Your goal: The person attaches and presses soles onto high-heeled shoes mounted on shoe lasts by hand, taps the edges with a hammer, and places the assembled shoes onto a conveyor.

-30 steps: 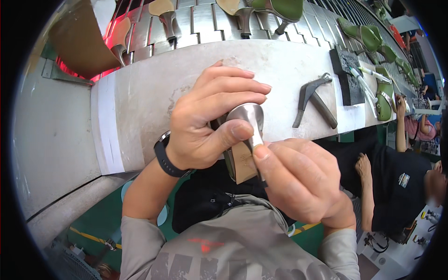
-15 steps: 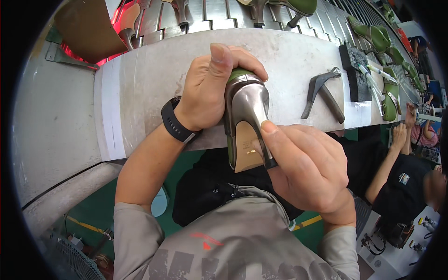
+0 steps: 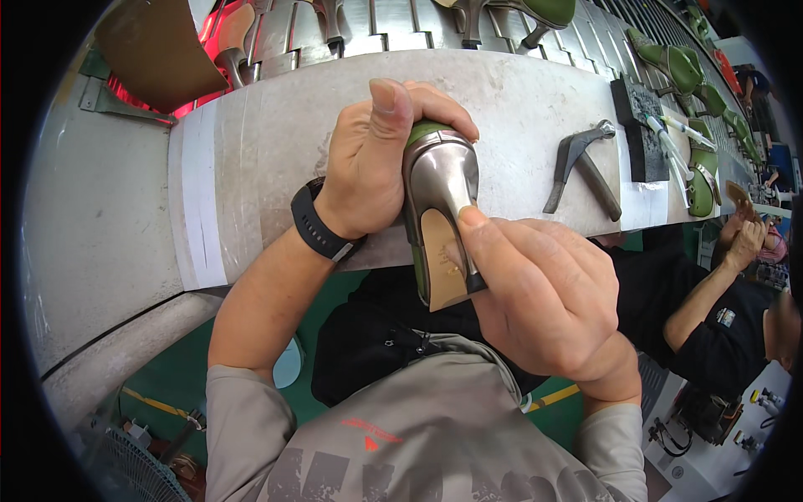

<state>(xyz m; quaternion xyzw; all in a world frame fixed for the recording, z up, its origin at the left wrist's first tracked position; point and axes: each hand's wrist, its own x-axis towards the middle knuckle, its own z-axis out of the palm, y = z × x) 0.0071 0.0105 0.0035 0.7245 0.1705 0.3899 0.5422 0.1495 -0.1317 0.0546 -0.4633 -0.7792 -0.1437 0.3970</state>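
A green high-heeled shoe with a shiny metallic heel and tan sole is held over the near edge of the bench, its heel side facing up at me. My left hand wraps round its far end, fingers curled over the back and thumb raised. With my right hand I grip the narrow part of the heel near its dark tip, thumb lying along it. The shoe's toe part is mostly out of sight beneath. To the right on the bench lies a hammer with a dark head.
Beyond the grey bench runs a slatted metal conveyor carrying several shoes. A black block with thin white brushes or syringes stands right of the hammer, beside another green shoe. A co-worker in black works at the right.
The shoe has tilted slightly, and its heel tip has shifted a little left with my right hand. My left hand keeps its hold. The co-worker's hands have moved.
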